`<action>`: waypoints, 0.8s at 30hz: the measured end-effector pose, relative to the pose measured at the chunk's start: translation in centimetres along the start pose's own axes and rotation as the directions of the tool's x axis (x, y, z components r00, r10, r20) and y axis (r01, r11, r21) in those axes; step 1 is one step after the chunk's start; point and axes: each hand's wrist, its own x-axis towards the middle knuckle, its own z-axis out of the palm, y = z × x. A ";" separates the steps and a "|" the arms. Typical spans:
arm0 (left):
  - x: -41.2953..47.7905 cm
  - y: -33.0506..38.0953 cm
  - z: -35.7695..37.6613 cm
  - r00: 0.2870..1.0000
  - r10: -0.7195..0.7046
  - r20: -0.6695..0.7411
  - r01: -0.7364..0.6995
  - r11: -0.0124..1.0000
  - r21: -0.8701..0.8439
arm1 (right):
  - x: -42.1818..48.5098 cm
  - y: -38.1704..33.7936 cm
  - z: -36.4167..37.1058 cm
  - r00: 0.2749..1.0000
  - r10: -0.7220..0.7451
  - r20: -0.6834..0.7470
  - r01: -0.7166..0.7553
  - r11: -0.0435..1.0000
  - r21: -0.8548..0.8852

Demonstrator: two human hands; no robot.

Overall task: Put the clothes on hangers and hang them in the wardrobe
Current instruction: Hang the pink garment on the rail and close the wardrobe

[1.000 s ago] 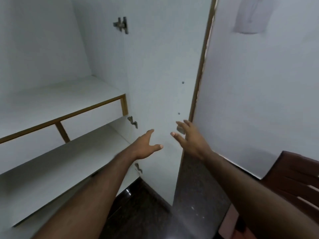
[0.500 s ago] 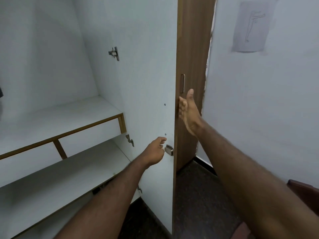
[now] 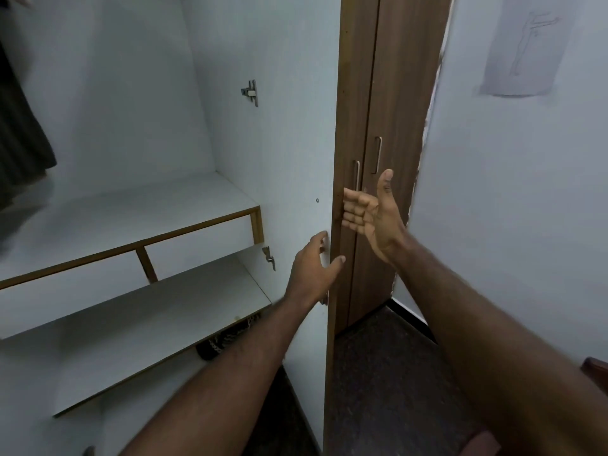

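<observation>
Wardrobe (image 3: 108, 93) fills the left half of the view, its white interior open, with 2 white shelves edged in wood: an upper shelf (image 3: 125, 212) and a lower shelf (image 3: 158, 311). Its open door (image 3: 283, 133) stands edge-on in the middle, white on the inner face and brown along the edge, carrying 2 metal hinges (image 3: 251, 92). Behind it, a closed brown door (image 3: 398, 133) bears 2 slim vertical handles (image 3: 378, 155). A pale wall (image 3: 513, 199) takes the right side, with a sheet of paper (image 3: 523, 44) stuck on it showing a faint line drawing.

Both forearms reach forward from the bottom of the frame. The left hand (image 3: 312, 268) rests on the inner face of the open door near its edge, fingers loosely spread, thumb pointing toward the edge. The right hand (image 3: 371, 212) is raised on the other side, palm facing left, thumb up, fingers straight and together with their tips at the door's brown edge.

A dark garment (image 3: 19, 126) hangs inside the wardrobe at the far left, cut off by the frame. Under the lower shelf lies a dark patterned item (image 3: 227, 340), mostly hidden. A brown piece of furniture (image 3: 595, 366) pokes in at the lower right, too cropped to identify.
</observation>
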 end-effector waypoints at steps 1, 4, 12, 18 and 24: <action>-0.1 0.1 -0.4 0.997 0.013 -0.082 -0.014 1.000 -0.006 | -0.1 -0.1 0.3 1.000 -0.002 0.021 0.002 1.000 -0.002; -0.6 0.0 -2.0 0.968 0.039 -0.247 -0.016 0.995 0.096 | 0.2 0.0 1.6 0.995 -0.006 0.097 0.008 1.000 -0.019; -0.8 -1.9 -7.2 0.937 0.029 -0.347 0.068 0.962 0.263 | 1.6 0.3 6.0 0.953 -0.024 0.303 0.054 0.995 -0.090; -1.4 -4.8 -11.1 0.855 0.392 -0.338 -0.106 0.772 0.627 | 3.2 -1.1 9.8 0.887 -0.334 0.319 0.459 0.715 -0.528; -0.7 -7.2 -15.2 0.808 0.553 -0.204 -0.047 0.406 0.913 | 6.2 -1.3 13.5 0.687 -0.546 0.480 0.655 0.179 -0.734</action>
